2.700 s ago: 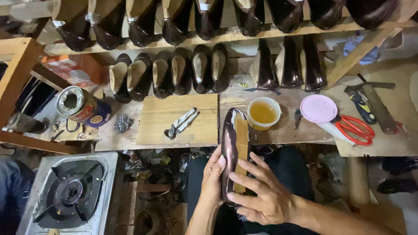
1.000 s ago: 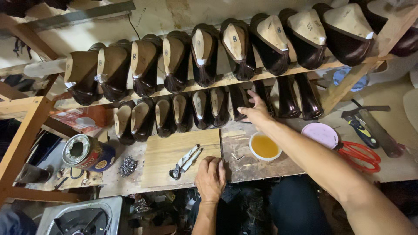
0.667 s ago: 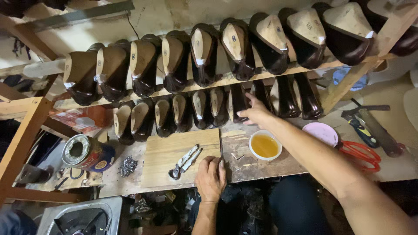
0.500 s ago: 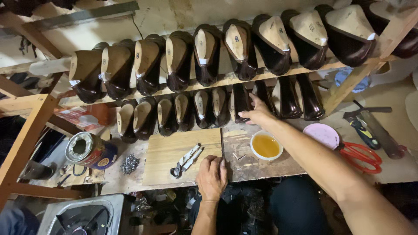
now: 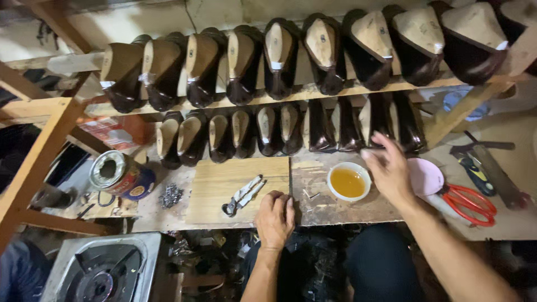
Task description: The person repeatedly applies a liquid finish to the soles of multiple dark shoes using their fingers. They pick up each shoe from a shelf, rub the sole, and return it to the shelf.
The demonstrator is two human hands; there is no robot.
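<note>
My left hand (image 5: 275, 219) rests palm down on the front edge of the wooden workbench (image 5: 235, 187), fingers loosely curled, holding nothing. Metal pincers (image 5: 241, 196) lie just left of it. My right hand (image 5: 390, 170) hovers with fingers spread, empty, above the bench between a white bowl of amber liquid (image 5: 348, 182) and a pink lid (image 5: 425, 176). It is slightly blurred. Behind it stands the lower row of dark shoes on lasts (image 5: 321, 126), soles up. An upper row of lasted shoes (image 5: 279, 64) rests on a wooden rail.
Red-handled scissors (image 5: 469, 202) and dark hand tools (image 5: 482, 168) lie at the right. An open tin can (image 5: 120, 176) and a pile of small nails (image 5: 170, 196) sit at the left. A gas stove (image 5: 100, 271) stands below left. Wooden frame posts (image 5: 39, 156) rise at the left.
My right hand has drawn back from the lower shoe row and moved right, over the bowl and pink lid. Before that it put a dark shoe in that row. My left hand stayed.
</note>
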